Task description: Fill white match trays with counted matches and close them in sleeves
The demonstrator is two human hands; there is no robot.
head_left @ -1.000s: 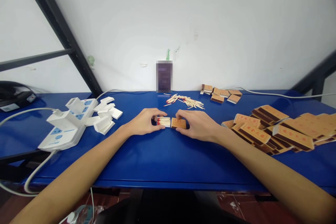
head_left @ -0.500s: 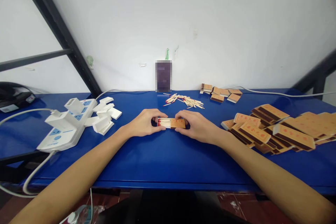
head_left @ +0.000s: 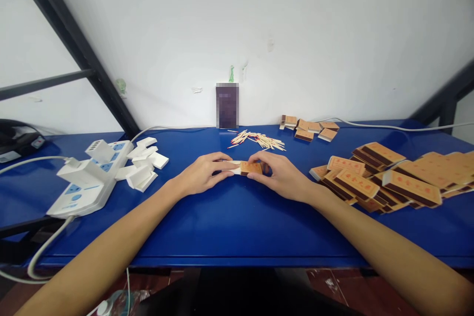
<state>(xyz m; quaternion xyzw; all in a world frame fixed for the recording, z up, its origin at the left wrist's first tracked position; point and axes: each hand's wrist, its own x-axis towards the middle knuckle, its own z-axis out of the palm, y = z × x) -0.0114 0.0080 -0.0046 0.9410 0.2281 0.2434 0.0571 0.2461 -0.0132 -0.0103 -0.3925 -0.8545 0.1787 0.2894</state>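
Note:
Between both hands, low over the blue table or resting on it, lies a partly open matchbox (head_left: 250,168) with an orange printed sleeve. Its white inner tray (head_left: 237,171) sticks out on the left side. My left hand (head_left: 205,174) grips that tray by thumb and fingers; a finger lies across the top and hides most of the matches inside. My right hand (head_left: 278,176) is closed around the sleeve's right end, thumb at the near side and fingers at the far side. Just beyond the hands is a loose heap of red-tipped matches (head_left: 255,139).
A large pile of matchboxes (head_left: 357,185) covers the right side. Several small sleeves (head_left: 304,135) sit at the back, near a white cable. On the left are white trays (head_left: 142,160) and a power strip (head_left: 89,185) with plugs. The blue table (head_left: 237,227) ends at a front edge.
The left finger has moved right over the tray, covering match heads that showed before. Less of the tray sticks out from the sleeve. The whole view has shifted slightly.

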